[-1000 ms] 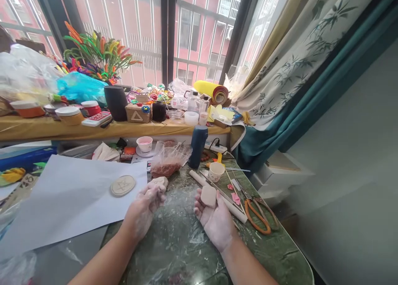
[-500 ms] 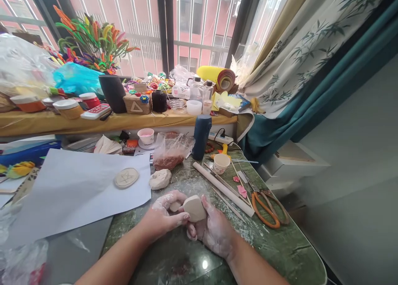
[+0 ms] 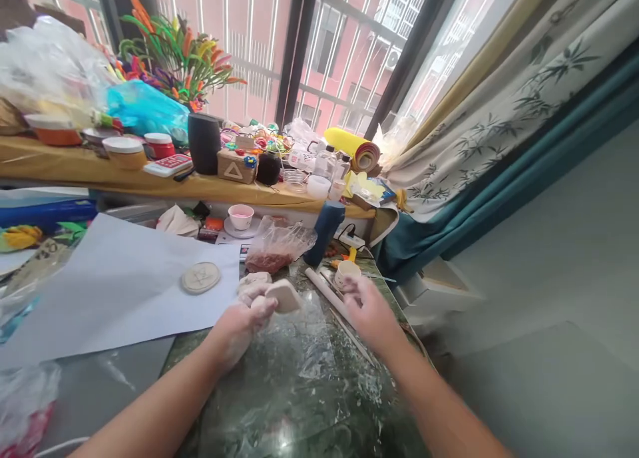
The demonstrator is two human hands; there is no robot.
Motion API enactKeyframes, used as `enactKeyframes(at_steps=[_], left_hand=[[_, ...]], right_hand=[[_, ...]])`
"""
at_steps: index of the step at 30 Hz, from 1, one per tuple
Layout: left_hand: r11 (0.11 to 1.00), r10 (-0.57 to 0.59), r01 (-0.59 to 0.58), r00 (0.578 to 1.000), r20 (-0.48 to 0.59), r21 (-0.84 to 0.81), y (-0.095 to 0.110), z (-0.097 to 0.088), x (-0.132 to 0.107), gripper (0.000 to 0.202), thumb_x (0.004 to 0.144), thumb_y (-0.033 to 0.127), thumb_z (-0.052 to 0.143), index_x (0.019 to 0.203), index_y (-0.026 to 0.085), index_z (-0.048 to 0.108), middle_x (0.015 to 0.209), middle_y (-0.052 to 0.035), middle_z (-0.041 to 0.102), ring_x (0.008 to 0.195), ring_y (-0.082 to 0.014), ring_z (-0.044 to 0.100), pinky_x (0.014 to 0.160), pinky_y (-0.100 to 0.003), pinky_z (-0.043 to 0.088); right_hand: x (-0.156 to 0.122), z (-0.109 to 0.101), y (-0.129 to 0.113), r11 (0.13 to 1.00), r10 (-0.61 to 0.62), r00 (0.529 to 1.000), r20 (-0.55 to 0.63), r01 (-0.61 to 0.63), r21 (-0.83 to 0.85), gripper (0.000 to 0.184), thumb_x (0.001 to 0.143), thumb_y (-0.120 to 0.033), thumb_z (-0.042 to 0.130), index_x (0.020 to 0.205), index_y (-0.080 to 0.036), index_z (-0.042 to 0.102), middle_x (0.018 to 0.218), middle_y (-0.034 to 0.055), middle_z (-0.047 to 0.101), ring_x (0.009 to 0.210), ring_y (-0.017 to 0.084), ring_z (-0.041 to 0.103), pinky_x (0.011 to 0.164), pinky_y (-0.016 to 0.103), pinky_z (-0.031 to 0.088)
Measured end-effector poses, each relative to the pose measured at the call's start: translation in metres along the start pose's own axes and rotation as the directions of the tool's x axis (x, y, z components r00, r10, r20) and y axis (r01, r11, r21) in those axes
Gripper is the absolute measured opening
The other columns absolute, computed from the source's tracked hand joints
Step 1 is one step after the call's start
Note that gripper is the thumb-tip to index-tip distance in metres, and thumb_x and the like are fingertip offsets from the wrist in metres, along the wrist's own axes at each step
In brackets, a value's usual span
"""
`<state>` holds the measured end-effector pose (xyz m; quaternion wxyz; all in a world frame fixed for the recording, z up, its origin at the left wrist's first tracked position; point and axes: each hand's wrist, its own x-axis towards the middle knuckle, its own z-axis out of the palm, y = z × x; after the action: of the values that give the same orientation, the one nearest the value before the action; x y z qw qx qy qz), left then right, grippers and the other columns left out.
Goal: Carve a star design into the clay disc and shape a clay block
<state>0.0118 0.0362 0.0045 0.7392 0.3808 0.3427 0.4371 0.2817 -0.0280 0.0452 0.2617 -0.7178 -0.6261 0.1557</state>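
My left hand [image 3: 244, 321] is closed on a flat, rounded piece of pale clay [image 3: 285, 297], pinched at its left edge above the table. Whether the smaller clay bit is still in its palm, I cannot make out. Behind those fingers a lump of pale clay [image 3: 255, 279] lies on the table, partly hidden. My right hand [image 3: 368, 306] is at a small paper cup [image 3: 345, 269], its bent fingers over the rim and the thumb apart from them. I cannot see whether the fingertips reach inside. A clay disc with a star drawn on it [image 3: 200, 277] rests on white paper [image 3: 134, 298].
Beside the right hand lie a pale rolling rod [image 3: 327, 291] and thin sticks [image 3: 355, 338]. Behind stand a dark blue bottle [image 3: 325, 234] and a plastic bag of reddish-brown clay [image 3: 269, 261]. A clear plastic sheet [image 3: 304, 338] covers part of the green table [image 3: 279, 405].
My right hand has let go of the clay piece and moved right and forward to the paper cup. The left hand now holds the piece alone, farther left. The view has tilted.
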Motion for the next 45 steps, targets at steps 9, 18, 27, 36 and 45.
enactKeyframes(at_steps=[9,18,27,36,45], left_hand=[[0.940,0.066,-0.059,0.998,0.010,-0.335,0.016,-0.010,0.004,0.047,0.071,0.042,0.095,0.095,0.016,0.064,0.074,0.0059,0.043,0.055,-0.0036,0.028,0.046,-0.014,0.025],[0.950,0.068,-0.104,0.989,-0.131,-0.295,0.012,-0.010,0.010,0.057,0.065,0.042,0.097,0.105,0.014,0.069,0.075,0.0030,0.056,0.054,-0.0034,0.034,0.046,-0.015,0.024],[0.951,0.056,-0.103,0.985,-0.166,-0.290,0.003,-0.013,0.013,0.060,0.064,0.046,0.098,0.104,0.014,0.067,0.075,0.0030,0.056,0.056,-0.0034,0.037,0.048,-0.014,0.025],[0.935,0.093,-0.178,0.958,-0.272,-0.308,-0.001,-0.006,0.012,0.057,0.056,0.041,0.101,0.095,0.015,0.069,0.070,0.0058,0.054,0.054,-0.0033,0.039,0.049,-0.016,0.026],[0.951,0.128,-0.203,0.944,-0.303,-0.232,-0.004,-0.003,0.011,0.057,0.057,0.041,0.101,0.096,0.016,0.068,0.069,0.0065,0.055,0.053,-0.0035,0.039,0.048,-0.015,0.028]], right_hand=[[0.090,-0.012,0.016,0.893,0.051,0.970,0.238,0.062,-0.446,0.024,0.094,-0.039,0.063,0.084,-0.021,0.074,0.095,0.0088,0.075,0.095,0.025,0.068,0.085,0.032,0.044],[0.093,-0.002,0.030,0.877,0.122,0.957,0.263,0.020,-0.480,0.026,0.090,-0.042,0.067,0.079,-0.020,0.075,0.088,0.0081,0.073,0.082,0.022,0.067,0.071,0.031,0.042],[0.082,-0.031,0.012,0.961,0.081,0.996,0.043,-0.067,-0.267,0.050,0.100,-0.046,0.042,0.113,-0.015,0.078,0.109,0.0143,0.080,0.103,0.031,0.073,0.087,0.038,0.053],[-0.073,0.094,-0.061,0.944,-0.321,0.792,0.518,0.312,0.108,0.074,0.092,-0.049,0.065,0.158,-0.019,0.052,0.171,0.0123,0.036,0.159,0.037,0.031,0.132,0.057,0.016],[-0.055,0.088,-0.081,0.953,-0.278,0.810,0.517,0.300,0.043,0.082,0.098,-0.048,0.060,0.167,-0.011,0.032,0.175,0.0173,0.018,0.164,0.036,0.013,0.133,0.059,0.004]])
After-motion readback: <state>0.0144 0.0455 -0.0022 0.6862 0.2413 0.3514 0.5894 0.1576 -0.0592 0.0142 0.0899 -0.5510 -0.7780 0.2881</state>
